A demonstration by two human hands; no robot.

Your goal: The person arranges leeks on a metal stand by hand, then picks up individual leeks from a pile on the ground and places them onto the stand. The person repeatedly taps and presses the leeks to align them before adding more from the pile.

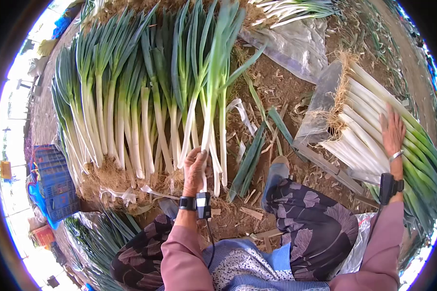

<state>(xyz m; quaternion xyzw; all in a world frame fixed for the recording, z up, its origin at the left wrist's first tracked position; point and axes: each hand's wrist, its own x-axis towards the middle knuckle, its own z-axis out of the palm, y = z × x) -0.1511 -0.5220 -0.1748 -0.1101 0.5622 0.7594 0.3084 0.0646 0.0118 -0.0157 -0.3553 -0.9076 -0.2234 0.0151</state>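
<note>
My left hand (195,169) is wrapped round the white lower stem of a long green onion (207,128). It stands nearly upright, its green leaves blurred at the top. Beside it, on the left, lies a wide row of green onions (102,97) with brown roots toward me. My right hand (393,132) rests flat, fingers spread, on a pile of cleaned green onions (369,111). The pile's white stems and trimmed roots point to the upper left, and its green tops to the lower right.
A blue plastic crate (57,179) stands at the far left. Cut leaves (250,162) and peelings litter the soil between my feet and the pile. Clear plastic sheeting (296,46) lies at the back, near more green onions (296,10). A grey board edge (332,169) borders the right pile.
</note>
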